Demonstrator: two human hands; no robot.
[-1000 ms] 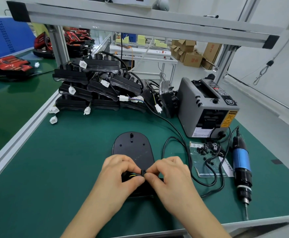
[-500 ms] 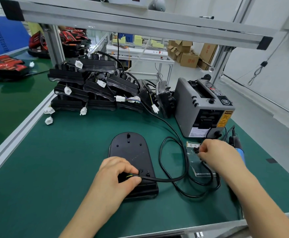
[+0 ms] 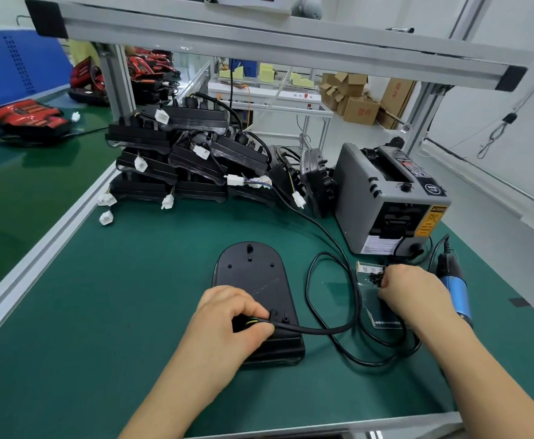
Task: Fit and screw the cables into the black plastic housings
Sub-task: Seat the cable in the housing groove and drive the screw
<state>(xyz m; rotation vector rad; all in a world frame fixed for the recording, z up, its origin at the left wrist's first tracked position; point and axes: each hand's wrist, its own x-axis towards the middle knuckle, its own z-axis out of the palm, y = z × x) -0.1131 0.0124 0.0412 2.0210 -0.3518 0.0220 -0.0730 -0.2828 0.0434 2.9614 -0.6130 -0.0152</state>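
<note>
Left hand (image 3: pixel 230 324) is pinching the cable (image 3: pixel 322 331) onto the housing (image 3: pixel 253 280), which is lying lengthwise at lower centre. Right hand (image 3: pixel 414 289) is curling its fingers into the screws (image 3: pixel 376 276) at centre right, and whether it is gripping one is unclear. The fixing point is sitting to its left.

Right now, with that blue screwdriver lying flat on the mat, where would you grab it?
Probably round the blue barrel of the screwdriver, from above with the right hand. It lies flat just right of that hand, cord end away from the person, and the barrel is its round middle part.
</note>
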